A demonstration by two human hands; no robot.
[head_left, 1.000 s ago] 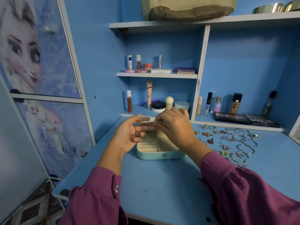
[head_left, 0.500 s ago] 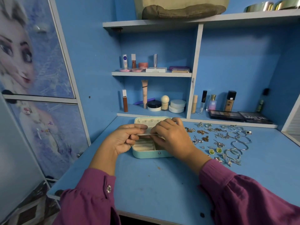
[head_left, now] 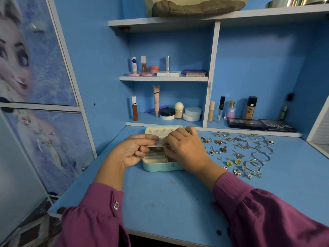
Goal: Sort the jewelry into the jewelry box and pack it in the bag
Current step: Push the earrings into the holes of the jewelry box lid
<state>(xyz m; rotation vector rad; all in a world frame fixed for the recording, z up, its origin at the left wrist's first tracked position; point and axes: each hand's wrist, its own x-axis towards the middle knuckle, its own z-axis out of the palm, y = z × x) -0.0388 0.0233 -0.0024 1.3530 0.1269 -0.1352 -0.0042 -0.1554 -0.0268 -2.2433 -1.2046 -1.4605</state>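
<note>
Box [head_left: 161,167]: open on tabletop [head_left: 169,198] | left hand [head_left: 131,152], right hand [head_left: 187,150]: fingers pinching thin strip [head_left: 156,145], now lowered onto box | jewelry [head_left: 238,154]: all unsorted beside.

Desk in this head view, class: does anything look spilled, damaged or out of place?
Nothing stands out. The jewelry box sits open and level; both hands pinch a thin flat piece above it. The jewelry lies spread in loose rows beside it.

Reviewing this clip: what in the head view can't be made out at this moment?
- Right part of the jewelry box: covered by the right hand.
- Thin flat piece held by both hands, left hand included: too small to identify.
- Bag on the top shelf: cut off by the upper edge.
</note>
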